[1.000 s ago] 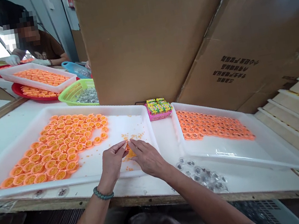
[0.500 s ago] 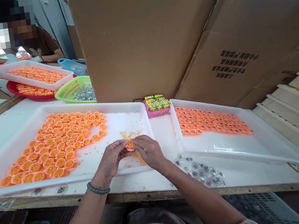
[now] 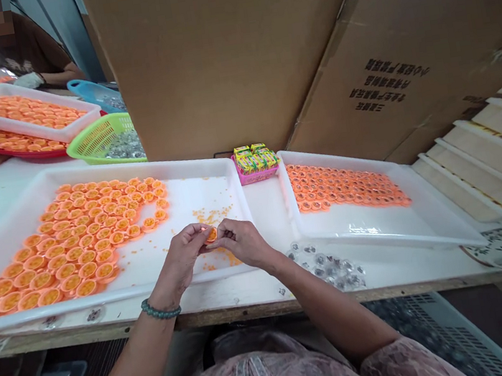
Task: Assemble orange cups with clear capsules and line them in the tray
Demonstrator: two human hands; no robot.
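Between my two hands is a small round orange cup (image 3: 211, 235) with yellow bits in it. My left hand (image 3: 186, 252) pinches it from the left, while the fingers of my right hand (image 3: 240, 240) close on its right side. Both hands are over the right part of a white tray (image 3: 187, 201). Many similar orange cups (image 3: 75, 255) with yellow bits fill that tray's left side. Loose yellow bits (image 3: 212, 214) lie scattered just beyond my hands. Clear round discs (image 3: 331, 267) are heaped on the table to the right of my right forearm.
A second white tray (image 3: 380, 233) on the right holds rows of orange pieces (image 3: 345, 183). A pink basket (image 3: 259, 176) of yellow-green packets stands between the trays. Cardboard (image 3: 232, 59) rises behind. A green basket (image 3: 88, 140) and a co-worker (image 3: 36, 44) are at the far left.
The whole view has shifted, so the scene sits a little higher and further left. My hands keep hold of the orange cup; my right fingers have shifted slightly around it.
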